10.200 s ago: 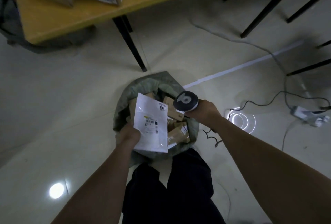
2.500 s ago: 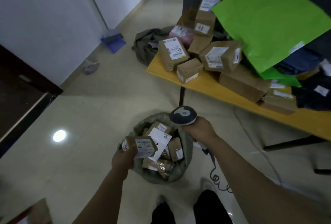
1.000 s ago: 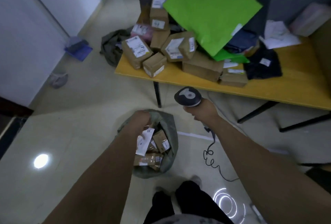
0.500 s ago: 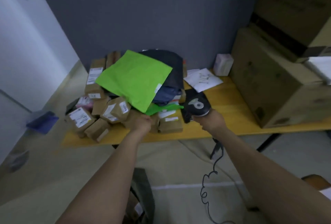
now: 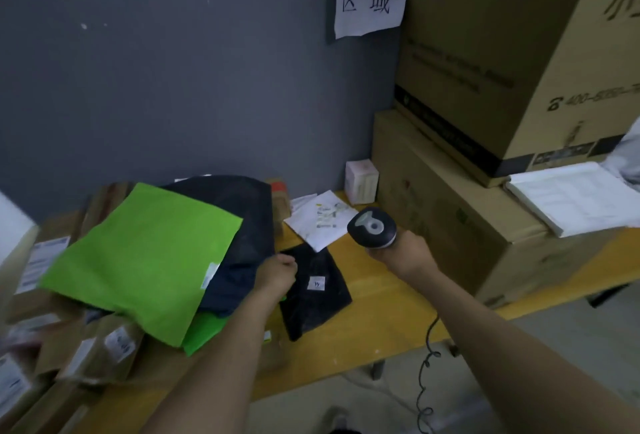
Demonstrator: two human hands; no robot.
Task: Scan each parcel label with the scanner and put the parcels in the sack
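Currently, entries run from the fingers outward.

**Left hand** (image 5: pixel 277 276): fingers (image 5: pixel 289 265) curled, knuckles up. They sit at the seam between the large navy plastic mailer (image 5: pixel 242 225) and the small flat black plastic parcel (image 5: pixel 313 309). Whether they have pinched an edge cannot be told.

**Right hand** (image 5: pixel 403 255): clamped round the handle of the dark handheld scanner (image 5: pixel 372 227). Its grey-topped head is raised above the desk, near the white paper envelope (image 5: pixel 318 225). The coiled black cable (image 5: pixel 427 362) hangs off the desk edge.

**Task items:**
- The black parcel lies flat on the yellow wooden desk (image 5: pixel 381 302), its white label (image 5: pixel 317 283) facing up.
- A bright green plastic mailer (image 5: pixel 145 260) lies over the navy one.
- Brown cardboard boxes (image 5: pixel 104 347) are stacked at the left.
- The sack is not in view.

**Other:** tall cardboard cartons (image 5: pixel 450 225) stand at the right end of the desk.

**Step in hand, as judged:** taking up the next parcel, probably the black one.

**Handling notes:**
- Pinch it by the left edge, well away from the label.
- Keep the thumb off the print.
- Hold the film taut, since a thin pouch likely sags and creases.
- Draw it clear of the navy mailer so the leaning green sheet is not dragged along.
- Turn the scanner's window down at the label before carrying anything to the sack.
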